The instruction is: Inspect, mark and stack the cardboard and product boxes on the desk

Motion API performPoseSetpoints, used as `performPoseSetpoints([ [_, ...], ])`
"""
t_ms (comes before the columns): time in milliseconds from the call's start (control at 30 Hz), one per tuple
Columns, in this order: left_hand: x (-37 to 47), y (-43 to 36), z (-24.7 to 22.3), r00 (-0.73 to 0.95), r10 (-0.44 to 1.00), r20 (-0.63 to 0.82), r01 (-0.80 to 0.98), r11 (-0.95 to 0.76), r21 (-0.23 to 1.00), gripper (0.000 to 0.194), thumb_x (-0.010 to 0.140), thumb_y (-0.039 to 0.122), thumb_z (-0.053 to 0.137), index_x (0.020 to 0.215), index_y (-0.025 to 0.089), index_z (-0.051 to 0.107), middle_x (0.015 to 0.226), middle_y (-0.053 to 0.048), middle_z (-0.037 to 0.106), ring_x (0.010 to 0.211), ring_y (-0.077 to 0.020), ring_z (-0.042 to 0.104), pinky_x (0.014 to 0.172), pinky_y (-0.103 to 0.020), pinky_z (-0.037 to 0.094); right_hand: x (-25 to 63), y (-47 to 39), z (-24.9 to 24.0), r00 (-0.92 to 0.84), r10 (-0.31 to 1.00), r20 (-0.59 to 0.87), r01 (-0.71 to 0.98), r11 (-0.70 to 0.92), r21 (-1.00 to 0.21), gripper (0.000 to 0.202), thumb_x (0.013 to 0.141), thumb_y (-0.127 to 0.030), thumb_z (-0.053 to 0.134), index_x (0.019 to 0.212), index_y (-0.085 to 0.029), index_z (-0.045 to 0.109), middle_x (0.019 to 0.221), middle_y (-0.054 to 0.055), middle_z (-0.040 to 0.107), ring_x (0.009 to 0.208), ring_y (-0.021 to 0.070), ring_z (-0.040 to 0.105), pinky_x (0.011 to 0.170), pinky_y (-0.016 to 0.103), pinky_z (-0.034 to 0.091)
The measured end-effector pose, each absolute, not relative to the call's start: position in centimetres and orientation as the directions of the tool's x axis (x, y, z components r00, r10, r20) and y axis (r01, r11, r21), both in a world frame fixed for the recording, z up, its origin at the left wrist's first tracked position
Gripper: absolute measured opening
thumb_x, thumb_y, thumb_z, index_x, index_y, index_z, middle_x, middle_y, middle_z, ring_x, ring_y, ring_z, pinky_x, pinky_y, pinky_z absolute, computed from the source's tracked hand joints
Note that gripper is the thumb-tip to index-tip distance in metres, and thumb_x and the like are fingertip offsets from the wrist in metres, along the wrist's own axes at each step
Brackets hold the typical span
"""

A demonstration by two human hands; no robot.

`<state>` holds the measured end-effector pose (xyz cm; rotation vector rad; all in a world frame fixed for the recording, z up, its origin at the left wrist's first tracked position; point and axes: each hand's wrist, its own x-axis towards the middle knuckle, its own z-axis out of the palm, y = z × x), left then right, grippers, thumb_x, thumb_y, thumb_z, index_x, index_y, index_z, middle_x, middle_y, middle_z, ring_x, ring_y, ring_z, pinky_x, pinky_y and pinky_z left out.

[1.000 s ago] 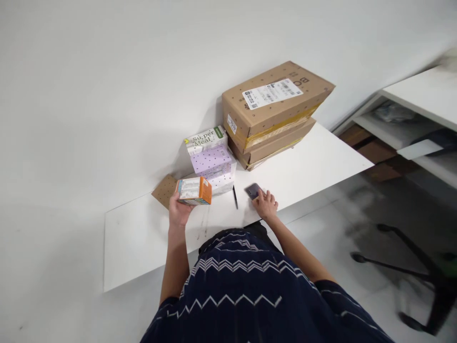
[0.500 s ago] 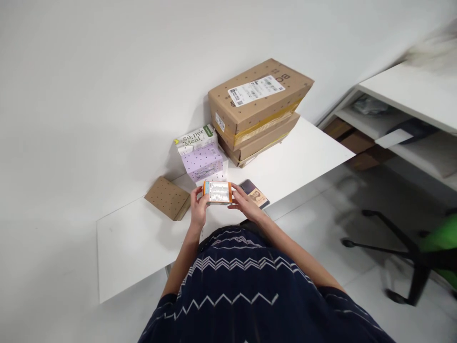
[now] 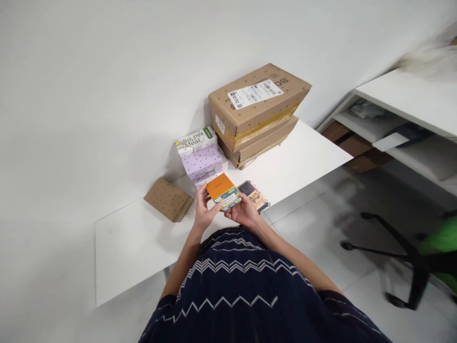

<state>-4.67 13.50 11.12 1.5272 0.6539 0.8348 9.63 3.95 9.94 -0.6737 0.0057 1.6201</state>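
A small box (image 3: 222,188) with an orange face and a blue-green, printed lower part is held above the white table (image 3: 132,252), close to my body. My left hand (image 3: 204,209) grips its left side, thumb on the front. Round the lower right corner are the fingers of my right hand (image 3: 245,211). Just behind the held box stand a lilac dotted box (image 3: 202,163) and a white and green "Super Meal" box (image 3: 195,141). A dark phone (image 3: 253,194) with a picture on it lies beside my right hand, partly pixelated.
Two brown cartons are stacked at the back, the upper carton (image 3: 257,100) bearing a white label. A brown dotted packet (image 3: 167,199) lies left of my hands. Shelving (image 3: 424,95) and a wheeled chair (image 3: 410,257) stand to the right.
The small box has been turned, so its orange face now shows instead of a white printed side. Both hands have shifted their hold, and my right hand sits slightly lower.
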Motion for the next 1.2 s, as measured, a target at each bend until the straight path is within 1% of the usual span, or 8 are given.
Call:
performPoseSetpoints([
  [167, -4.4, 13.1, 11.6, 0.611, 0.778, 0.143, -0.061, -0.135, 0.989, 0.085, 0.074, 0.045, 0.08, 0.145, 0.03, 0.037, 0.147, -0.015, 0.048, 0.135, -0.0296, 0.049, 0.108, -0.044, 0.043, 9.2, 4.1, 9.8, -0.043, 0.894, -0.446, -0.926, -0.203, -0.318, 0.039, 0.089, -0.053, 0.041, 0.092, -0.022, 0.063, 0.093, 0.009, 0.075, 0.072, 0.0198, 0.064, 0.067, 0.032, 0.05],
  [367, -4.2, 13.0, 11.5, 0.592, 0.783, 0.19, -0.071, -0.184, 0.98, 0.082, 0.072, 0.04, 0.082, 0.142, 0.027, 0.042, 0.143, -0.015, 0.051, 0.133, -0.0293, 0.051, 0.111, -0.045, 0.042, 9.6, 4.4, 8.9, -0.038, 0.908, -0.417, -0.878, -0.229, -0.419, 0.041, 0.088, -0.057, 0.044, 0.101, -0.023, 0.063, 0.095, 0.008, 0.074, 0.082, 0.0237, 0.068, 0.079, 0.04, 0.052],
  [467, -4.5, 13.4, 11.0, 0.563, 0.79, 0.243, -0.028, -0.275, 0.961, 0.081, 0.071, 0.039, 0.083, 0.141, 0.025, 0.044, 0.145, -0.015, 0.05, 0.133, -0.0298, 0.051, 0.113, -0.046, 0.04, 9.6, 4.8, 8.4, 0.095, 0.871, -0.481, -0.831, -0.197, -0.52, 0.039, 0.088, -0.058, 0.051, 0.103, -0.025, 0.062, 0.093, 0.005, 0.072, 0.077, 0.0206, 0.067, 0.077, 0.038, 0.053],
  [567, -4.8, 13.9, 10.7, 0.557, 0.774, 0.302, 0.077, -0.41, 0.909, 0.079, 0.072, 0.037, 0.082, 0.141, 0.024, 0.045, 0.143, -0.015, 0.051, 0.133, -0.0308, 0.051, 0.113, -0.048, 0.04, 9.7, 4.6, 8.3, 0.425, 0.763, -0.486, -0.663, -0.103, -0.742, 0.042, 0.088, -0.06, 0.053, 0.111, -0.026, 0.061, 0.103, 0.004, 0.067, 0.08, 0.0174, 0.065, 0.074, 0.032, 0.053],
  [633, -4.9, 14.0, 10.8, 0.566, 0.756, 0.329, 0.165, -0.495, 0.853, 0.078, 0.073, 0.036, 0.08, 0.142, 0.024, 0.045, 0.142, -0.015, 0.052, 0.132, -0.0316, 0.051, 0.113, -0.049, 0.039, 9.7, 4.3, 8.7, 0.597, 0.712, -0.369, -0.466, -0.066, -0.882, 0.049, 0.088, -0.062, 0.051, 0.123, -0.028, 0.058, 0.114, 0.005, 0.063, 0.091, 0.0183, 0.063, 0.079, 0.032, 0.052],
  [833, -4.1, 13.4, 11.2, 0.596, 0.747, 0.294, 0.325, -0.56, 0.763, 0.079, 0.073, 0.033, 0.08, 0.143, 0.023, 0.046, 0.137, -0.016, 0.057, 0.127, -0.0357, 0.053, 0.112, -0.054, 0.035, 9.0, 4.0, 9.9, 0.613, 0.786, -0.084, -0.033, -0.08, -0.996, 0.072, 0.074, -0.053, 0.074, 0.137, -0.026, 0.052, 0.132, 0.01, 0.054, 0.115, 0.0253, 0.054, 0.095, 0.04, 0.047],
  [1000, -4.6, 13.6, 11.2, 0.627, 0.753, 0.198, 0.217, -0.413, 0.884, 0.09, 0.073, 0.041, 0.08, 0.149, 0.024, 0.036, 0.143, -0.015, 0.051, 0.132, -0.0326, 0.049, 0.113, -0.05, 0.036, 9.1, 4.7, 9.3, 0.638, 0.735, -0.227, -0.251, -0.08, -0.965, 0.063, 0.069, -0.05, 0.077, 0.123, -0.024, 0.061, 0.112, 0.006, 0.066, 0.099, 0.0224, 0.06, 0.088, 0.037, 0.049],
  [1200, -6.3, 15.2, 10.7, 0.676, 0.737, 0.029, -0.014, -0.026, 1.0, 0.06, 0.083, 0.047, 0.069, 0.136, 0.024, 0.053, 0.143, -0.012, 0.054, 0.13, -0.0308, 0.052, 0.107, -0.046, 0.044, 10.0, 5.3, 9.2, 0.512, 0.722, -0.466, -0.672, -0.002, -0.741, 0.042, 0.072, -0.05, 0.071, 0.102, -0.022, 0.065, 0.081, 0.0, 0.067, 0.065, 0.0148, 0.059, 0.064, 0.029, 0.05],
])
